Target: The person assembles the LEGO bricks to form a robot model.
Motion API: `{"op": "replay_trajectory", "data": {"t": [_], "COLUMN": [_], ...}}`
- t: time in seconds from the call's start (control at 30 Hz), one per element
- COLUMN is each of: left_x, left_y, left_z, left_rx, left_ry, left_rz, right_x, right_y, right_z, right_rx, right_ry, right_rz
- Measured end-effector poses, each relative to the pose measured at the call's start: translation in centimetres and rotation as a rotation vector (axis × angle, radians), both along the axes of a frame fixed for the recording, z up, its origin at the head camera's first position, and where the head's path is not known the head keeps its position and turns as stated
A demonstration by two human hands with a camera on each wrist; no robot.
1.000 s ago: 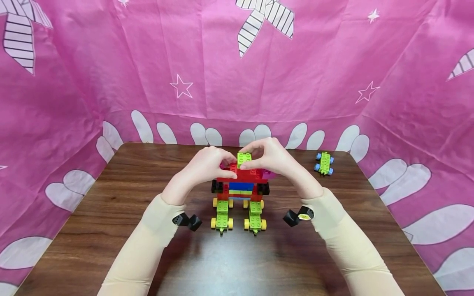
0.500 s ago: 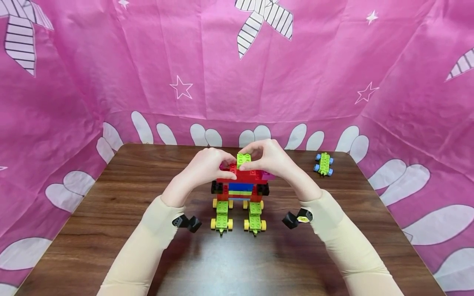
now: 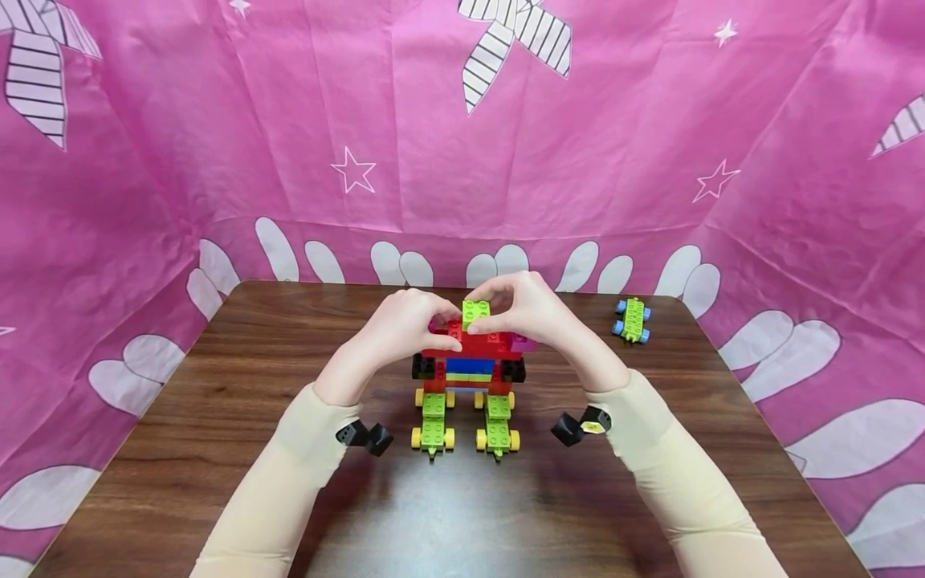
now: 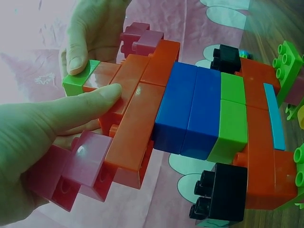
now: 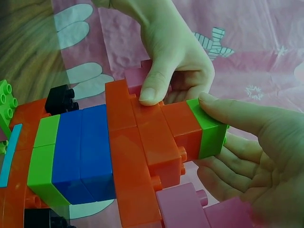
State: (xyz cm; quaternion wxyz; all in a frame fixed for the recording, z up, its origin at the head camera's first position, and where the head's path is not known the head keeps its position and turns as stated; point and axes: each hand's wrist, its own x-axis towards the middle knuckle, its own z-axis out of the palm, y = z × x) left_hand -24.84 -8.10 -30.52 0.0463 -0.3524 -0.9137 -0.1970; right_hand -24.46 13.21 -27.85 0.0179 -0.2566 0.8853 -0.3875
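Note:
A figure built of toy bricks stands in the middle of the wooden table (image 3: 462, 514). At its top sits a lime green brick (image 3: 476, 311), and my right hand (image 3: 536, 313) pinches it between thumb and fingers. The right wrist view shows this green brick pressed flat against a red brick (image 5: 180, 121). My left hand (image 3: 393, 325) grips the red upper part of the brick figure (image 4: 130, 78), thumb in front and fingers behind, beside pink bricks (image 4: 88, 159). Lower down are blue bricks (image 3: 470, 365), black side bricks (image 3: 514, 369) and green wheeled bases (image 3: 499, 433) with yellow wheels.
A separate green wheeled base (image 3: 633, 321) with blue wheels lies at the table's far right. Behind and beside the table hangs a pink patterned cloth (image 3: 433, 144). Small black wrist cameras (image 3: 364, 436) protrude from both sleeves.

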Motion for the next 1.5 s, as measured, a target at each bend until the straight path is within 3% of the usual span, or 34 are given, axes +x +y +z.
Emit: {"op": "replay_trajectory", "data": {"t": [0.63,0.87,1.03,1.17,1.3,1.5], "left_x": [-0.2,-0.3,-0.3,-0.3,-0.3,-0.2], "left_y": [-0.1,-0.1,-0.2,-0.2,-0.2,-0.1], "left_z": [0.2,0.1,0.0,-0.1,0.0,0.2], "left_rx": [0.009,0.013,0.015,0.007,0.005,0.006], "left_ry": [-0.051,-0.061,-0.067,-0.070,-0.067,-0.073], "left_rz": [-0.007,-0.009,-0.008,-0.002,-0.001,-0.001], "right_x": [0.0,0.3,0.4,0.5,0.4,-0.3], "right_y": [0.6,1.5,3.1,4.9,7.1,10.5], "right_z": [-0.1,0.0,0.0,0.0,0.0,-0.4], "right_rx": [0.073,-0.026,-0.101,-0.118,-0.175,-0.340], "right_ry": [0.100,0.060,0.114,0.231,0.341,0.375], "right_rz": [0.074,0.057,0.048,-0.017,-0.151,-0.312]}}
